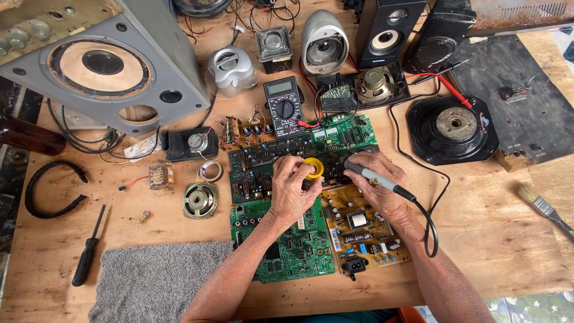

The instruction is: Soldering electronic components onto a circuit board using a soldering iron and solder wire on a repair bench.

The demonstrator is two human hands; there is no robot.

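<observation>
At the centre of the wooden tabletop [478, 239] we see both hands working over a cluster of circuit boards. Our left hand [291, 188] has its fingers closed around a small yellow spool [313, 168], held just above the dark green circuit board [263, 164]. Our right hand [376, 179] has its fingers wrapped around the grey handle of a soldering iron [373, 176], whose tip end points left toward the spool; whether the tip touches the board we cannot tell. A black cord [427, 221] runs from the iron past the right wrist. Below the hands lie a green board [296, 245] and, just beside it, a yellow-brown power board [362, 230].

Behind the boards stands a black multimeter [284, 104] with its red probe [451, 90] lying well to the right. A large grey loudspeaker cabinet [113, 66] fills the upper left; a round black speaker driver [452, 128] rests at the right. Near the left edge lie a black screwdriver [88, 254], a small bare speaker [200, 199] and a grey cloth [155, 281]. A paintbrush [541, 206] lies at the far right.
</observation>
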